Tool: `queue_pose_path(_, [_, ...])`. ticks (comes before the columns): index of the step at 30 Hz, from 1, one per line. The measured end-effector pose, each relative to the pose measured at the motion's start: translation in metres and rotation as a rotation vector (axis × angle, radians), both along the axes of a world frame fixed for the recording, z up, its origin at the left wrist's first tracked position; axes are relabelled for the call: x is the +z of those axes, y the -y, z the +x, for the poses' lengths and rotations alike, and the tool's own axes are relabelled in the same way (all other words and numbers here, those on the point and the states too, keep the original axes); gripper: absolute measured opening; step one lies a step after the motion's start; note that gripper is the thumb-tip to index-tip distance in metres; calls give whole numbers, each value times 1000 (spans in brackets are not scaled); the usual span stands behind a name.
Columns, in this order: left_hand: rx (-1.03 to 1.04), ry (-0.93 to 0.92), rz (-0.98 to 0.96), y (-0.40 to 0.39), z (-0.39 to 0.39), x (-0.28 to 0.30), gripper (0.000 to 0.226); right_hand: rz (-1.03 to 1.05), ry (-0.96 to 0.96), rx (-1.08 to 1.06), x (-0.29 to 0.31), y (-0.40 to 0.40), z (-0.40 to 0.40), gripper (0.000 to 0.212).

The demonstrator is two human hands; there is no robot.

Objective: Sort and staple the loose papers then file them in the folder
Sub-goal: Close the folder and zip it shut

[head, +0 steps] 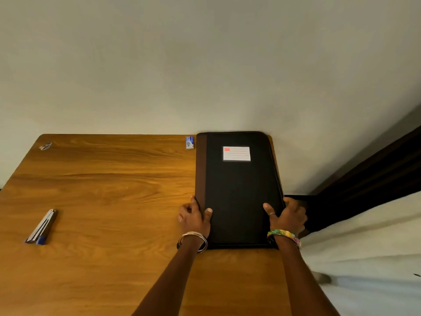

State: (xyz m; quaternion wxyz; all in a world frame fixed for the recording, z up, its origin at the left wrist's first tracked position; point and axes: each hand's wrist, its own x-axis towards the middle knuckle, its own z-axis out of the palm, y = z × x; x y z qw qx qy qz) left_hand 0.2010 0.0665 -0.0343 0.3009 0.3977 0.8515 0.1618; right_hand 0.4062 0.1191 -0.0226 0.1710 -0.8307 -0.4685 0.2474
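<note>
Folder (pixel 239 190), black with a brown spine strip and a white lined label (pixel 236 153), lies closed on the right part of the wooden table (pixel 102 190), its far edge at the wall. Left hand (pixel 196 217) grips its left edge, thumb on the cover; right hand (pixel 287 215) grips its right edge likewise. Stapler (pixel 42 226) rests well apart at near left; a small staple box (pixel 189 142) sits just beside the folder's far left corner

Head camera looks forward and down, close over the wooden table (pixel 102 190).
</note>
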Motion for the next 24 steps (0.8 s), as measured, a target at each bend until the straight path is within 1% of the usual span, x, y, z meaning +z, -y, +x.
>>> queue_pose_path(4, [-126, -68, -70, 2, -24, -3, 68, -80, -38, -41, -7, -7, 2, 72])
queue_pose_path(7, [-177, -64, -156, -1, -36, -2, 67, -98, -33, -42, -7, -11, 1, 70])
queue_pose_path(10, [-220, -62, -194, -7, -37, 2, 71, -120, 21, -33, -2, -12, -7, 67])
queue_pose_path(12, [-284, -60, -206, -5, -41, 6, 74, -148, 61, -21, 4, -12, -15, 65])
queue_pose_path(14, [-342, -38, -212, -5, -47, 8, 74, -193, 157, 24, 7, -7, -25, 62])
queue_pose_path(16, [-316, 51, -166, 4, -55, 7, 68, -223, 292, 97, 9, 7, -37, 57])
queue_pose_path(19, [-226, 214, 90, 46, -72, 6, 43, -215, 447, 278, 8, 38, -72, 60])
queue_pose_path(21, [-173, 293, 207, 87, -89, 3, 34, -203, 438, 356, 8, 61, -109, 64])
queue_pose_path(23, [-126, 367, 209, 126, -114, 1, 35, -184, 415, 408, 10, 82, -155, 65])
queue_pose_path(24, [-141, 404, 173, 135, -112, 1, 39, -184, 412, 433, 9, 87, -159, 63])
